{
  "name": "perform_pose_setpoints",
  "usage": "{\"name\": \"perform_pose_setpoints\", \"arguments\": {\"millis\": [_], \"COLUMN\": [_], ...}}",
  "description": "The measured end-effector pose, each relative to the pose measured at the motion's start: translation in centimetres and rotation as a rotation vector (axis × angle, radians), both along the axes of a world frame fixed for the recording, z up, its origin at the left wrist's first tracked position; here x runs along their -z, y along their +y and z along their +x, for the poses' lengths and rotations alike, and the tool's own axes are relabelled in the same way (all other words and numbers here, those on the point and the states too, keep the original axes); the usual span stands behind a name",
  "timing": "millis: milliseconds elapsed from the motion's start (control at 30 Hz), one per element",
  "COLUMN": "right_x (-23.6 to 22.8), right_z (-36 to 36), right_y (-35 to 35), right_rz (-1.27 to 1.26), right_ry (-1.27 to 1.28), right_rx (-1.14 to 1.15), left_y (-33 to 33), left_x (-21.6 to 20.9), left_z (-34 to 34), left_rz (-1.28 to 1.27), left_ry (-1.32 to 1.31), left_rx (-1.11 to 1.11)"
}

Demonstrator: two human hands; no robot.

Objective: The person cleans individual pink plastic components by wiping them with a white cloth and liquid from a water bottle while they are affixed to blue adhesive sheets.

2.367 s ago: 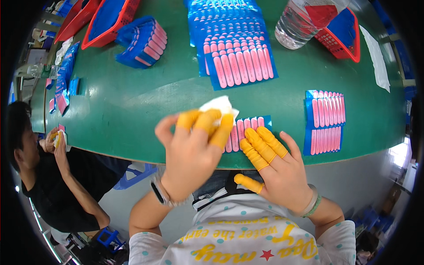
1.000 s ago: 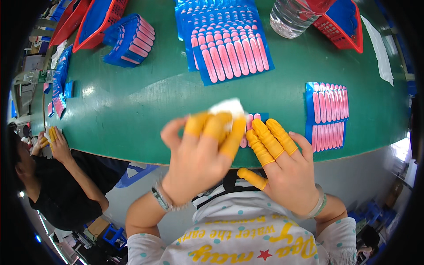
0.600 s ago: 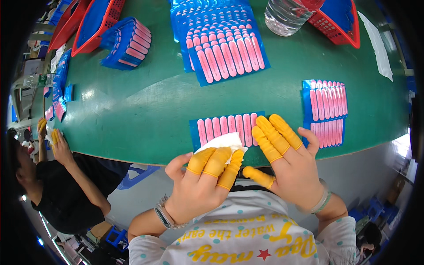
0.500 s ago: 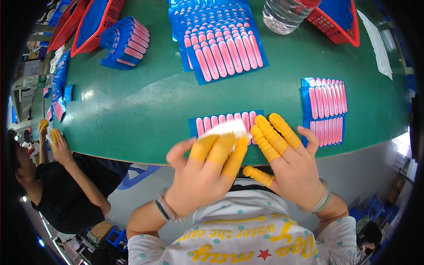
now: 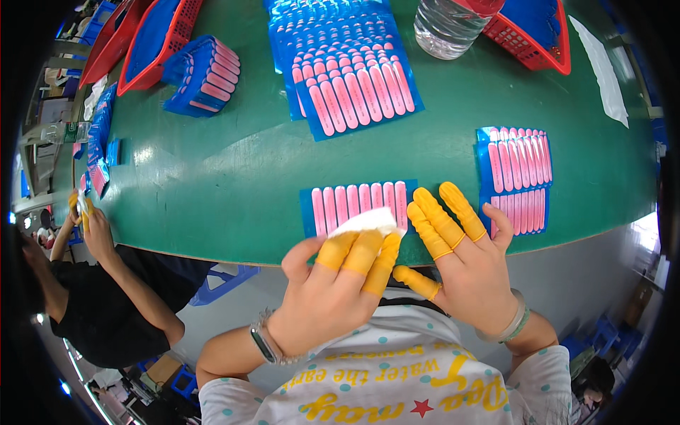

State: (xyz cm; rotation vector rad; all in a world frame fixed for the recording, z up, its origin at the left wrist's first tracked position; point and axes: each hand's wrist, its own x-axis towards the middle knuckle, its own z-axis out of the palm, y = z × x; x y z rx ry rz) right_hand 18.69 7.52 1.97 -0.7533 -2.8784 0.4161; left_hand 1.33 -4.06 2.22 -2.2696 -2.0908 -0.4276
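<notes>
My left hand (image 5: 329, 290) is closed on a folded white cloth (image 5: 365, 221), pressing it against the near part of a blue sheet (image 5: 308, 209) with a row of pink rounded strips. Yellow finger cots cover several fingers of both hands. Just right of the cloth, my right hand (image 5: 467, 273) lies with its fingers stretched out, the fingertips at the sheet's right edge. The cloth and fingers hide the sheet's near side.
Beyond lies a fanned stack of similar sheets (image 5: 361, 92); smaller piles sit at right (image 5: 520, 163) and far left (image 5: 216, 74). Red baskets (image 5: 528, 46) stand at the back, beside a clear water container (image 5: 443, 32). At left a co-worker (image 5: 117, 304) handles something white at the green table (image 5: 212, 184).
My left hand has drawn the cloth a little toward the near table edge, uncovering more of the pink strips. My right hand has hardly moved.
</notes>
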Motion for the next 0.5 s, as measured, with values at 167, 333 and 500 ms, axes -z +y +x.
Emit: {"name": "perform_pose_setpoints", "arguments": {"millis": [167,333,500], "right_x": [-0.2,0.4,0.4], "right_z": [-0.5,-0.4,0.1], "right_y": [-0.6,-0.8,-0.5], "right_rz": [0.048,0.033,0.002], "right_ry": [0.02,0.036,-0.002], "right_rx": [0.044,0.081,0.04], "left_y": [5.0,1.4,-0.5], "left_x": [1.1,1.3,0.3], "left_z": [-2.1,-0.8,0.0], "left_rz": [0.123,0.056,-0.011], "left_ry": [0.169,0.154,-0.041], "left_rx": [-0.018,0.036,0.026]}}
